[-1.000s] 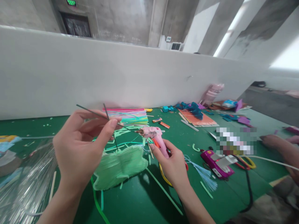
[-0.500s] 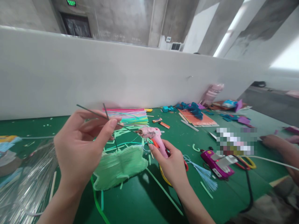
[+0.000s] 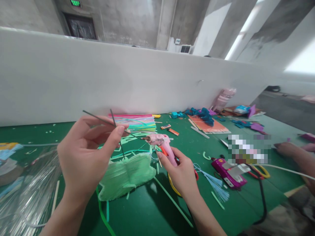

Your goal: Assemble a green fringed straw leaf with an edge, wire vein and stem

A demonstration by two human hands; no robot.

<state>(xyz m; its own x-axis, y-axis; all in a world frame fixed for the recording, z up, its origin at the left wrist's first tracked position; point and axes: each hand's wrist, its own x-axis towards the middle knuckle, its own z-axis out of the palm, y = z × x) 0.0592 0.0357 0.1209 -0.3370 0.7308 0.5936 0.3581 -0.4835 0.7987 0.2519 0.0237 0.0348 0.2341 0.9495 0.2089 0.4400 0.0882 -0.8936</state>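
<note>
Thumb and fingers of my left hand [image 3: 91,154] pinch a thin dark stick [image 3: 97,116], which slants down to the right. A second dark stick [image 3: 112,117] crosses it and runs down to the top edge of a green butterfly-shaped piece [image 3: 128,173] above the table. Wrapped in my right hand [image 3: 182,170] is a pink glue gun [image 3: 168,149], its nozzle pointing left. The nozzle tip meets the right end of the pinched stick, or is very close to it. Yellow-and-red-handled scissors [image 3: 173,185] lie partly hidden under my right hand.
Colourful strips [image 3: 137,123] lie by the white partition [image 3: 98,75]. A purple power strip [image 3: 228,173], a blue tassel [image 3: 218,186] and an orange sheet [image 3: 214,126] are on the right. Clear plastic strands [image 3: 31,193] spread at left. Another person's hand [image 3: 286,150] is at far right.
The left hand and its stick have shifted very slightly right. The glue gun stays at the stick's end, almost unmoved.
</note>
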